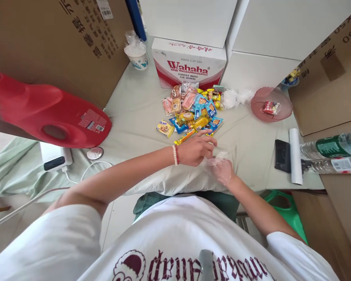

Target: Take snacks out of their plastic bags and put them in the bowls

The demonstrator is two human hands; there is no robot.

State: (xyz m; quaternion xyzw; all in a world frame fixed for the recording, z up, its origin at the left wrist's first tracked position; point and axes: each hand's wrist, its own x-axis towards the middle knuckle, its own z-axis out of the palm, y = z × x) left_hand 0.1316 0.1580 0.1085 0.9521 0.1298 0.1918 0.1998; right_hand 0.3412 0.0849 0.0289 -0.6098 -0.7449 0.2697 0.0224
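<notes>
Close to you, your right hand (225, 172) sits at the edge of the pale cloth (140, 113) that covers the table. A clear plastic bag (220, 159) lies over it like a thin skin. It may be a glove, as it is hard to tell. I cannot tell if that hand is curled tight or loose, because the plastic blurs it.

Your left hand (196, 150), the one with the bead bracelet (175, 155), is just beside it. Its fingertips are pinched together on the bag's crinkly top, so the bag is right in that grip, between your two hands.

I think the bag is very light, soft and floppy. It looks a bit slippery and easy to tear. The rim is the best place to hold it, with a gentle pinch.

Just past your left fingers lies a yellow stick packet (185, 137), near but not touching. Behind it is the pile of snack packets (193, 109), small, bright and crinkly.

Off to your right lie a black phone (282, 155), a white roll (295, 156) and two water bottles (330, 148). To your left a big red jug (46, 113) rests on its side.

Farther back stand a pink dish (259, 109) with one sweet in it, a Wahaha box (188, 64) and a paper cup (138, 58).
</notes>
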